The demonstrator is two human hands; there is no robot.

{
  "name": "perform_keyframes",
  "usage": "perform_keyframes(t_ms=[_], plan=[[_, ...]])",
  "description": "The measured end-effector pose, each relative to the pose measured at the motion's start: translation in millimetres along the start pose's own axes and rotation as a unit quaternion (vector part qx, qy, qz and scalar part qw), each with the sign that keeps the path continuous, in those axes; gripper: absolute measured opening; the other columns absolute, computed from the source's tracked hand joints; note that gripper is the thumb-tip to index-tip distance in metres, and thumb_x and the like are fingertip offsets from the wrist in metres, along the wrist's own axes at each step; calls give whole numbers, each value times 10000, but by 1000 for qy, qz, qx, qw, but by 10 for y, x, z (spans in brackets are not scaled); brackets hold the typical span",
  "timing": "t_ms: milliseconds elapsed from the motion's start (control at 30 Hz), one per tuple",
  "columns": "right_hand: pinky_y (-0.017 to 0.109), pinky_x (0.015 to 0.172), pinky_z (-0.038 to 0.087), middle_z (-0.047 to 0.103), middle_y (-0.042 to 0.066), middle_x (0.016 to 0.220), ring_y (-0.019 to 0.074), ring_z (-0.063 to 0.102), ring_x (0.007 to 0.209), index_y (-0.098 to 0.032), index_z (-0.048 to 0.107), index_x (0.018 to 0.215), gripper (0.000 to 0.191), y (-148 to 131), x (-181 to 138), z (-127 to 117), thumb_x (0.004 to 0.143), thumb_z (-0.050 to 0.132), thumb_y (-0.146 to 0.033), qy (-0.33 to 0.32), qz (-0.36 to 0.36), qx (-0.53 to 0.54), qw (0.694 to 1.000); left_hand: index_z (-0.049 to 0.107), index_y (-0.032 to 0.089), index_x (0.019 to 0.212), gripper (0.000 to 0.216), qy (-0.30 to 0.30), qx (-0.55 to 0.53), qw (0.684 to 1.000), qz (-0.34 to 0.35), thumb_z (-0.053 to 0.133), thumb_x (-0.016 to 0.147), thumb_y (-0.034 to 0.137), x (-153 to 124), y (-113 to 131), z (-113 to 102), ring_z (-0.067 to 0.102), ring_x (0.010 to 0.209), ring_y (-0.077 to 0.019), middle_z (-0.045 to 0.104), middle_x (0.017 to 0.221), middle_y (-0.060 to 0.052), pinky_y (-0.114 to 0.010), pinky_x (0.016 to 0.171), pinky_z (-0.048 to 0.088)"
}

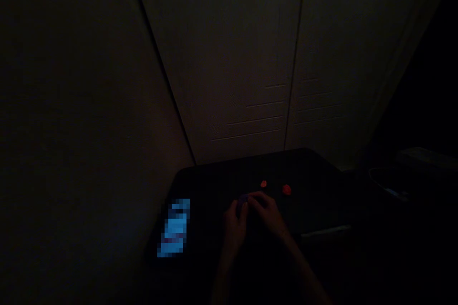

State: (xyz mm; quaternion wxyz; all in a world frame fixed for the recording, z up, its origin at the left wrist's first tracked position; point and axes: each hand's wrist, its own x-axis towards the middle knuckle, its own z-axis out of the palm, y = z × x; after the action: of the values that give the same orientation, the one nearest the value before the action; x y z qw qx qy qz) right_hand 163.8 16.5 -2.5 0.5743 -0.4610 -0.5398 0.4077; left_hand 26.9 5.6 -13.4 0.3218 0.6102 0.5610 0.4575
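Observation:
Both my hands meet over the dark tabletop (214, 186), fingers pinched round a small purplish piece (244, 198) whose kind I cannot make out in the dim light. My left hand (235, 218) grips it from the left with thumb and fingers. From the right, my right hand (265, 208) closes its fingertips on the same piece. Just beyond my right hand lies a small flat reddish piece (264, 184). A larger red piece (286, 189), shaped rather like a rose, rests farther right.
At the table's left side lies a lit phone (175, 228), its screen blurred into blocks. Pale panelled doors or walls (236, 57) rise behind the table. On the right, a thin cable (379, 183) and a pale box-like object (425, 157) show faintly in the dark.

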Motion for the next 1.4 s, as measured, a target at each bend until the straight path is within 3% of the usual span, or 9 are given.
perform_keyframes(t_ms=[200,567,800,1133,1400], plan=[[390,961,525,775,72,1084,264,702,1039,-229,771,1063,364,31,-14,3,840,718,-512,-26,-17,5,999,671,181,904,363,11,16,1000,22,521,898,512,-7,1,-1,640,780,-212,709,854,-64,-298,723,463],[393,912,538,787,68,967,272,712,953,-218,784,941,384,20,-26,-17,817,721,-576,-31,-20,-9,999,663,178,790,353,-4,3,1000,21,584,872,513,-3,21,-39,602,698,-178,677,740,-30,-258,643,433],[395,881,552,787,82,968,285,720,941,-217,799,937,415,21,-19,-32,794,730,-600,3,-10,-3,1000,727,158,880,431,-33,-67,997,10,584,887,564,-5,44,-27,681,757,-211,749,810,-70,-278,684,497],[376,878,544,785,69,962,276,718,946,-236,806,936,329,62,-31,-35,835,714,-535,-4,-32,-35,999,715,177,792,512,-14,-30,999,14,517,905,635,-18,54,-44,668,693,-204,733,744,-63,-266,635,471],[387,888,544,790,77,960,286,720,951,-218,802,913,327,-3,-31,-27,809,733,-520,-3,-10,-20,1000,699,184,755,495,-7,-22,1000,22,499,924,604,-15,36,-37,677,687,-202,734,739,-63,-269,636,478]])
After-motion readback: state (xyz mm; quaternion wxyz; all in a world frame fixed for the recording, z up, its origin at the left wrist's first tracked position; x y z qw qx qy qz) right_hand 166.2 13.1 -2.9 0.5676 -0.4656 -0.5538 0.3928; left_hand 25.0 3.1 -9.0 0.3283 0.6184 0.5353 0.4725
